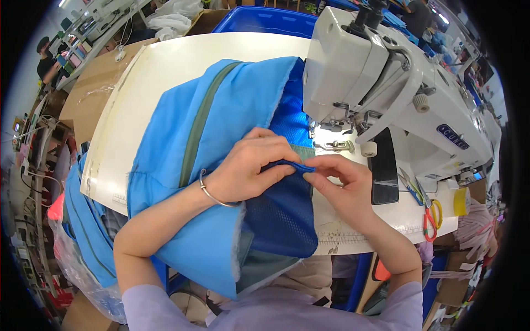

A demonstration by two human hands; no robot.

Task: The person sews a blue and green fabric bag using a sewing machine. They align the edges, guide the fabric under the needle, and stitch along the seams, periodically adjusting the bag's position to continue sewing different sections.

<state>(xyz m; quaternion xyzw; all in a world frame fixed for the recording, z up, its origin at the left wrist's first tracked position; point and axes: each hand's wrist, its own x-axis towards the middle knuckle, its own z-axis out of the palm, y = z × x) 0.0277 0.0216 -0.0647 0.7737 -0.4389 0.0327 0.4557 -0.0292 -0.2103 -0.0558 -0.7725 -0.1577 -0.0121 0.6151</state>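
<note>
A light blue fabric panel (160,132) with a grey-green strip (204,121) lies across the sewing table and hangs over its front edge. Joined to it is dark blue mesh fabric (281,209), partly under my hands. My left hand (256,163), a metal bangle at its wrist, pinches a folded dark blue edge between thumb and fingers. Close on its right, my right hand (342,179) pinches the same edge with thumb and forefinger. Just beyond both hands stands the white sewing machine (353,71), its lit needle area and presser foot (335,145) beside the fabric.
Scissors (428,212) with red and yellow handles lie right of the machine, near a yellow tape roll (461,202). A blue bin (265,19) stands behind the table (165,60). More blue fabric (88,226) hangs at left. Another person (47,60) is far left.
</note>
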